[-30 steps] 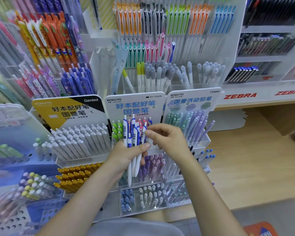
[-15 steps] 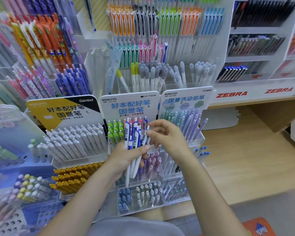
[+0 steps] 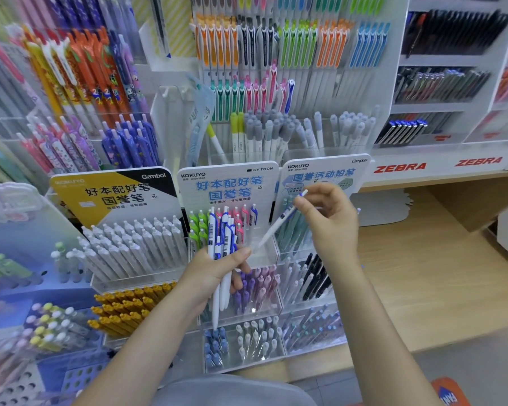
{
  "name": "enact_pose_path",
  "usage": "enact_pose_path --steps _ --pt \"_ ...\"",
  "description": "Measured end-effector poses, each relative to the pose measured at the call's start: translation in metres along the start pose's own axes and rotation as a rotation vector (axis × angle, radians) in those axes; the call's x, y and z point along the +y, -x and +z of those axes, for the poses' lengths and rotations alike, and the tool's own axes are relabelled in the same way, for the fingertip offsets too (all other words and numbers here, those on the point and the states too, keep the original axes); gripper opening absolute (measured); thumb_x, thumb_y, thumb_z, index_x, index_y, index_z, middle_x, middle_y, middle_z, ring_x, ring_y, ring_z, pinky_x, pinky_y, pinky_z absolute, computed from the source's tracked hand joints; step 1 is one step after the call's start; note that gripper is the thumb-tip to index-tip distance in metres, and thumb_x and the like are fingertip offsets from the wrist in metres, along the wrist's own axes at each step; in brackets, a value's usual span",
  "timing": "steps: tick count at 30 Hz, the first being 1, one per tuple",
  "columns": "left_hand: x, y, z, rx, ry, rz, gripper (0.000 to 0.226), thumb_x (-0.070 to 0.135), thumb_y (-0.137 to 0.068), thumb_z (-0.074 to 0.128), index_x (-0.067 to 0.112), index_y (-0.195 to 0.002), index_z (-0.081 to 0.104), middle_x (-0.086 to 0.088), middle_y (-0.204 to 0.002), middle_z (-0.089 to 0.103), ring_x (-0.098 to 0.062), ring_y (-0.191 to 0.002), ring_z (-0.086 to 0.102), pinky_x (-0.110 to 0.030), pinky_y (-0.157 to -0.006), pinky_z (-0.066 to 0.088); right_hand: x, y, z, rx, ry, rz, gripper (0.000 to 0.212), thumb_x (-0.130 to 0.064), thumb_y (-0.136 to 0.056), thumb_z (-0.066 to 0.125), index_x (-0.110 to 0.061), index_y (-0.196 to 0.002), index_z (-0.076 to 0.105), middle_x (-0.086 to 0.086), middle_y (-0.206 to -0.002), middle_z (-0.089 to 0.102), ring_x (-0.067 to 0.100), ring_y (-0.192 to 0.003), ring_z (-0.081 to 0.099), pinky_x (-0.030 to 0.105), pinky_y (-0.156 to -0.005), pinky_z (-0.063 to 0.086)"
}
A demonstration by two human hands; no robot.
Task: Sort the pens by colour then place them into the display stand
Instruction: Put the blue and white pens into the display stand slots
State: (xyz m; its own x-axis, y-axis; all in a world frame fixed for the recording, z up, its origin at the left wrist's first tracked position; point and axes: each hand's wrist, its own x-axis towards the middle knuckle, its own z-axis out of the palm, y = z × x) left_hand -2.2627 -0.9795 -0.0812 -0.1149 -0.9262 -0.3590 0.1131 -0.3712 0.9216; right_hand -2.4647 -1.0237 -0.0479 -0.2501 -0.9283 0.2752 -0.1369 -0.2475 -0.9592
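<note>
My left hand (image 3: 210, 275) grips a bundle of white pens with blue clips (image 3: 221, 244), upright in front of the middle KOKUYO display stand (image 3: 228, 183). My right hand (image 3: 330, 221) pinches a single white and blue pen (image 3: 279, 225), held slanted with its tip pointing down-left toward the bundle and its clip end up by my fingers. Green pens (image 3: 196, 227) and pink pens (image 3: 241, 219) stand in the stand's top tier behind the bundle.
A yellow Gambol stand (image 3: 115, 191) with white pens is on the left, a pencil stand (image 3: 323, 174) on the right. Lower tiers hold purple, blue and grey pens. Tall pen racks rise behind. A wooden shelf (image 3: 423, 259) lies at right.
My right hand has pulled one white and blue pen out of the bundle and lifted it up and to the right. My left hand keeps holding the rest.
</note>
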Motion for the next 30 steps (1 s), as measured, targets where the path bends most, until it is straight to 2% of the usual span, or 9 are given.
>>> enact_pose_path --steps 2,4,7,14,20,23,25,27,30 --pt "-0.001 0.0 -0.001 0.0 0.008 -0.006 0.039 0.036 -0.071 0.076 0.006 -0.093 0.065 -0.01 -0.074 0.07 -0.019 -0.049 0.057 -0.028 -0.047 0.049 0.003 -0.003 0.001 0.025 0.102 -0.076 0.025 -0.013 -0.083 0.077 -0.031 -0.091 0.061 -0.009 -0.084 0.069 0.008 -0.082 0.064 0.03 -0.08 0.048" --pt "0.0 -0.001 0.0 -0.007 0.012 -0.009 0.038 0.036 -0.072 0.076 0.006 -0.092 0.065 -0.01 -0.074 0.07 -0.019 -0.049 0.056 -0.028 -0.047 0.049 0.009 -0.005 0.006 0.015 0.192 -0.125 0.029 -0.015 -0.083 0.077 -0.036 -0.089 0.058 -0.012 -0.086 0.068 0.007 -0.087 0.064 0.025 -0.084 0.045" --pt "0.001 -0.001 0.001 -0.014 0.021 -0.009 0.037 0.036 -0.073 0.075 0.006 -0.091 0.065 -0.01 -0.073 0.07 -0.019 -0.049 0.056 -0.028 -0.048 0.05 0.02 -0.007 0.015 0.011 0.288 -0.177 0.032 -0.018 -0.083 0.076 -0.041 -0.089 0.055 -0.017 -0.088 0.064 0.013 -0.095 0.062 0.025 -0.086 0.042" --pt "-0.001 -0.003 -0.001 0.002 0.035 -0.017 0.039 0.038 -0.071 0.076 0.007 -0.092 0.066 -0.01 -0.072 0.069 -0.019 -0.048 0.055 -0.028 -0.052 0.051 0.032 -0.012 0.021 -0.002 0.377 -0.261 0.021 -0.017 -0.082 0.078 -0.026 -0.096 0.065 -0.029 -0.084 0.059 0.015 -0.096 0.06 0.048 -0.09 0.046" --pt "-0.002 -0.004 -0.001 -0.002 0.034 -0.018 0.036 0.038 -0.071 0.075 0.007 -0.087 0.066 -0.01 -0.072 0.069 -0.018 -0.047 0.054 -0.028 -0.051 0.05 0.032 -0.015 0.025 -0.016 0.428 -0.313 0.022 -0.018 -0.083 0.077 -0.019 -0.102 0.067 -0.031 -0.086 0.056 0.016 -0.096 0.059 0.052 -0.092 0.043" --pt "-0.002 -0.005 -0.002 0.0 0.032 -0.017 0.036 0.038 -0.072 0.075 0.006 -0.086 0.066 -0.011 -0.073 0.069 -0.019 -0.047 0.054 -0.028 -0.052 0.051 0.033 -0.016 0.028 -0.02 0.439 -0.35 0.021 -0.016 -0.082 0.077 -0.018 -0.1 0.067 -0.031 -0.086 0.054 0.02 -0.092 0.062 0.047 -0.091 0.043" --pt "-0.002 -0.005 -0.002 0.002 0.038 -0.02 0.036 0.038 -0.072 0.076 0.006 -0.087 0.066 -0.011 -0.073 0.069 -0.019 -0.048 0.054 -0.029 -0.053 0.05 0.035 -0.017 0.03 -0.032 0.466 -0.363 0.019 -0.017 -0.081 0.078 -0.018 -0.098 0.067 -0.027 -0.084 0.057 0.02 -0.09 0.062 0.035 -0.09 0.034" --pt "-0.002 -0.005 -0.002 0.002 0.039 -0.02 0.037 0.038 -0.072 0.075 0.006 -0.086 0.066 -0.011 -0.072 0.069 -0.019 -0.047 0.053 -0.028 -0.052 0.05 0.038 -0.017 0.032 -0.055 0.512 -0.38 0.017 -0.018 -0.082 0.077 -0.018 -0.096 0.069 -0.022 -0.083 0.06 0.02 -0.089 0.06 0.029 -0.087 0.026" --pt "-0.003 -0.007 -0.002 0.003 0.053 -0.02 0.036 0.039 -0.07 0.075 0.007 -0.082 0.066 -0.012 -0.071 0.068 -0.02 -0.045 0.052 -0.027 -0.05 0.049 0.041 -0.016 0.034 -0.081 0.574 -0.409 0.009 -0.022 -0.083 0.076 -0.019 -0.09 0.072 -0.018 -0.081 0.061 0.019 -0.091 0.057 0.029 -0.088 0.024"
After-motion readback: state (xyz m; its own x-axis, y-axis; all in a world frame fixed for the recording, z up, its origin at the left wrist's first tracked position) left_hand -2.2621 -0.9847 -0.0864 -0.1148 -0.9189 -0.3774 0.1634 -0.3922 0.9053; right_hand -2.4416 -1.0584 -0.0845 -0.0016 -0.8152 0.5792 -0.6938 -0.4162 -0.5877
